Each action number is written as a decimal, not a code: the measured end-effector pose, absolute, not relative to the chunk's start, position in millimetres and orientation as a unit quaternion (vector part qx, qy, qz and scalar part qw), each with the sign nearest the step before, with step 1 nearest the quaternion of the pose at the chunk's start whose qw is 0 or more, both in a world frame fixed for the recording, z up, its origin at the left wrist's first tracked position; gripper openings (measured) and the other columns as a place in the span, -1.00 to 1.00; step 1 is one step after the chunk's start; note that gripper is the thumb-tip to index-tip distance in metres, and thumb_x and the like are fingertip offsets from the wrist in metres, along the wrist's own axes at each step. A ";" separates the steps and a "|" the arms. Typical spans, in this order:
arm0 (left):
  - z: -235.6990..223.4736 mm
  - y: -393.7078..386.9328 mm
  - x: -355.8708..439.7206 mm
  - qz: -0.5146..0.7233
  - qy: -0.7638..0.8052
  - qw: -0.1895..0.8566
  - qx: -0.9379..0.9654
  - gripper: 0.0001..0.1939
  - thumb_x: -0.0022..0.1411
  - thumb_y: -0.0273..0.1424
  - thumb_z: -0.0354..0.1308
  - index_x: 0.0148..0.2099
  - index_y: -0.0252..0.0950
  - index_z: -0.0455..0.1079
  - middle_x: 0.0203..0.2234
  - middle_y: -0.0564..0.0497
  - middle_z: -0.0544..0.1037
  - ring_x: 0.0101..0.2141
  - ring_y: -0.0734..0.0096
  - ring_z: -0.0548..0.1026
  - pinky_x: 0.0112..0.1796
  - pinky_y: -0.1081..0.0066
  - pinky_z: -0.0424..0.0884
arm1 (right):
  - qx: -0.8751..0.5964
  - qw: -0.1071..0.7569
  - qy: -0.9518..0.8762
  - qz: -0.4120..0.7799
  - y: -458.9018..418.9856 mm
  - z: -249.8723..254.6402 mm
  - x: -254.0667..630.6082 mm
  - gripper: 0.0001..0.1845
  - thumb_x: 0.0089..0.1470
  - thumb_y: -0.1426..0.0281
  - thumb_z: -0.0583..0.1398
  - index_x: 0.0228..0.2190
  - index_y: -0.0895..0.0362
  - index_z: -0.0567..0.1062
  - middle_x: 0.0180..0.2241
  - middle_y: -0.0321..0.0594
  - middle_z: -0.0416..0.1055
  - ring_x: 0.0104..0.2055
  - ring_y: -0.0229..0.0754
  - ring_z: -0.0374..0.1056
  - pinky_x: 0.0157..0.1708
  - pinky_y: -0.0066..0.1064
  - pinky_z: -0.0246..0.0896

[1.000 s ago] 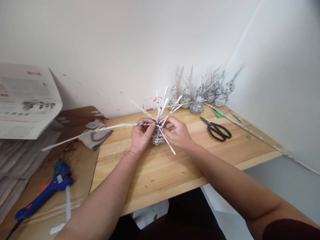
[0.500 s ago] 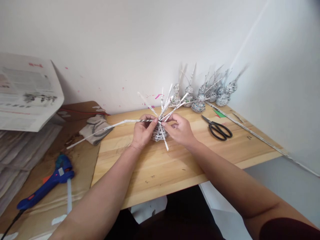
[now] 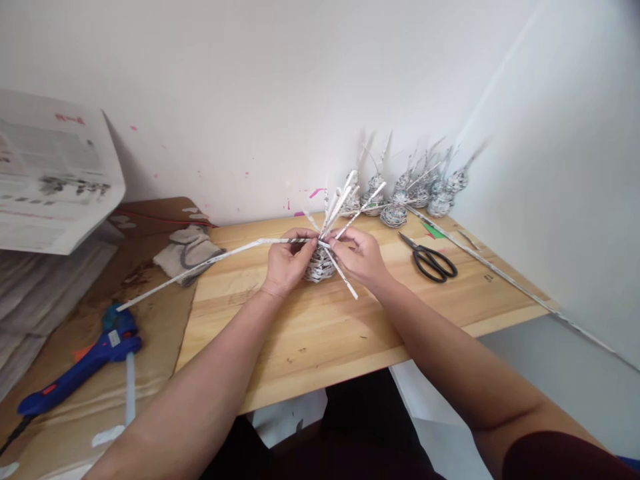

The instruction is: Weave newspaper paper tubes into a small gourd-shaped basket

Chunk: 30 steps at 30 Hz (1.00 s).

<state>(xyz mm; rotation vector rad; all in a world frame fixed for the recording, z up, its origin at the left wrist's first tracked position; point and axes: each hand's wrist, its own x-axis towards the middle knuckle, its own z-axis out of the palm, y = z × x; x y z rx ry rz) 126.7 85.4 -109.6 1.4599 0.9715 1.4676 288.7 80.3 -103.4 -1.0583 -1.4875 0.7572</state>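
A small round woven newspaper piece rests on the wooden board between my two hands. Several rolled-paper spokes fan up and out from its top, and one slants down toward me. My left hand pinches a long rolled-paper strip at the top of the weave; the strip's loose end runs far to the left, above the glue gun. On the other side my right hand is closed, thumb and finger pinching the paper strips at the rim. Its fingertips partly hide what they grip.
Black scissors lie right on the wooden board. Several woven newspaper figures stand by the wall. A long paper tube crosses the right edge. To the left are a blue glue gun, a cloth and newspaper.
The spoke pointing toward me has swung right. The long strip's free end has shifted left and slightly down, and the upright spokes have changed their slant. Both hands keep their pinch.
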 end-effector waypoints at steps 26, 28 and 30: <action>-103.3 78.7 125.1 0.555 0.357 0.329 0.676 -0.86 0.17 -0.33 0.31 -0.30 -0.29 0.48 -0.34 -0.02 0.59 -0.34 0.41 0.52 -0.28 0.42 0.46 | -0.417 0.560 -0.584 0.414 85.6 -94.0 297.8 -0.66 -0.09 0.11 0.36 -0.52 0.13 0.50 -0.53 -0.30 0.42 -0.46 -0.26 0.31 -0.47 -0.43 0.25; -104.2 79.7 124.9 0.559 0.372 0.334 0.662 -0.87 0.18 -0.34 0.29 -0.31 -0.29 0.46 -0.36 -0.01 0.59 -0.37 0.44 0.51 -0.32 0.45 0.43 | -0.420 0.560 -0.568 0.435 85.0 -93.2 296.9 -0.60 -0.14 0.06 0.39 -0.52 0.13 0.48 -0.53 -0.32 0.40 -0.48 -0.27 0.29 -0.51 -0.43 0.25; -105.3 81.2 124.4 0.560 0.385 0.328 0.657 -0.87 0.16 -0.35 0.29 -0.31 -0.29 0.45 -0.37 0.00 0.59 -0.39 0.45 0.50 -0.34 0.47 0.41 | -0.422 0.561 -0.555 0.447 84.5 -92.3 296.3 -0.57 -0.18 0.04 0.41 -0.50 0.12 0.48 -0.52 -0.32 0.41 -0.49 -0.27 0.30 -0.53 -0.43 0.27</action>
